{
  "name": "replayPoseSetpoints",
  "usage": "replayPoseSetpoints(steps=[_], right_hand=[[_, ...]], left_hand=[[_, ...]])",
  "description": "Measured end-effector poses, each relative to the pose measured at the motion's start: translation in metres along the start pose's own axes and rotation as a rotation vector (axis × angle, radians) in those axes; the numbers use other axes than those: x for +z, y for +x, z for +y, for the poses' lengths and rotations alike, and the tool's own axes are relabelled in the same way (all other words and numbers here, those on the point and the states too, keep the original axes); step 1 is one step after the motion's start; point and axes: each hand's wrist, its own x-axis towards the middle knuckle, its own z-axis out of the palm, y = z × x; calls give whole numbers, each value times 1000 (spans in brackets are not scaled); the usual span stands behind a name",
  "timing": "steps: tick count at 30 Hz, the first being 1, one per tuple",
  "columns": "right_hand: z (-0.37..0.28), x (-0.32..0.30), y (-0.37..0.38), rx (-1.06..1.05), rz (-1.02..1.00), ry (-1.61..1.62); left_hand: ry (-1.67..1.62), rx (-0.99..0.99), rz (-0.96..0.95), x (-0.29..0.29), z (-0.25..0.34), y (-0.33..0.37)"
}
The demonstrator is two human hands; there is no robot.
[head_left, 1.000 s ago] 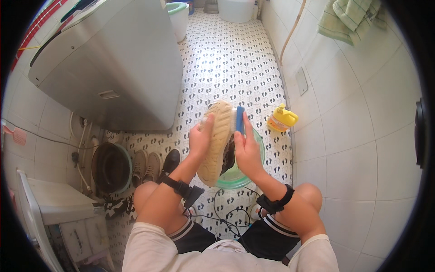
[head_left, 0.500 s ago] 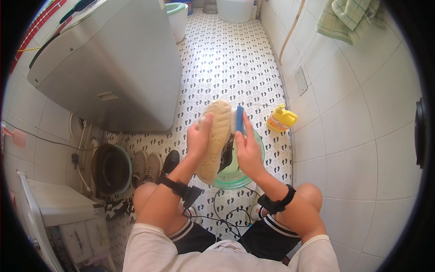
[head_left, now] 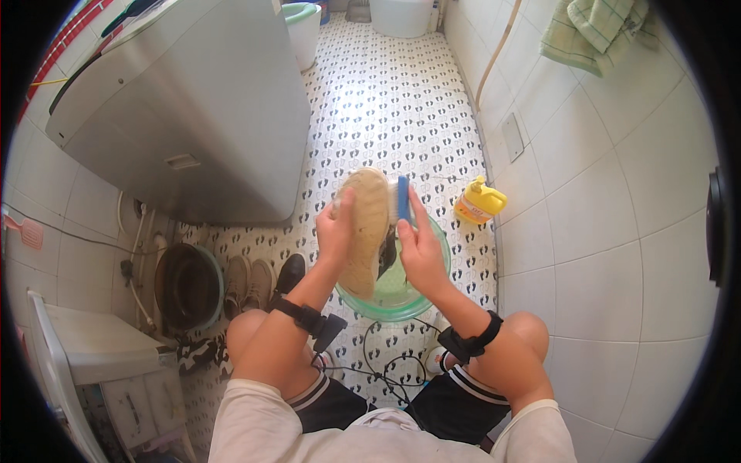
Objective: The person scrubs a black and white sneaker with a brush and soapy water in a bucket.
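My left hand (head_left: 335, 233) grips a shoe (head_left: 368, 231) by its left side, with the tan sole facing up. In my right hand (head_left: 421, 251) is a blue scrubbing brush (head_left: 403, 198), its white bristles against the shoe's right edge near the toe. Both are held over a pale green basin (head_left: 401, 307) on the floor. Something dark, partly hidden behind the shoe, shows at the basin (head_left: 413, 289). Black straps with small devices sit around both my forearms.
A yellow jug (head_left: 480, 202) stands right of the basin by the tiled wall. Several shoes (head_left: 248, 282) and a dark round tub (head_left: 189, 287) are at the left, below a grey washing machine (head_left: 193, 116). Black cables (head_left: 378, 376) lie between my feet.
The shoe has tilted slightly, and its lower end has moved up a little. My right hand and the brush have shifted slightly left, staying against the shoe's edge.
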Motion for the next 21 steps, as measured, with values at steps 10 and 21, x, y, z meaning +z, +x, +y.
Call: replayPoseSetpoints(steps=[10,21], right_hand=[[-7,-7,-3,52,-107,87],[-15,-40,21,73,-167,64]], left_hand=[[-1,-61,-47,-1,4,1],[77,41,-162,2,-1,-5]])
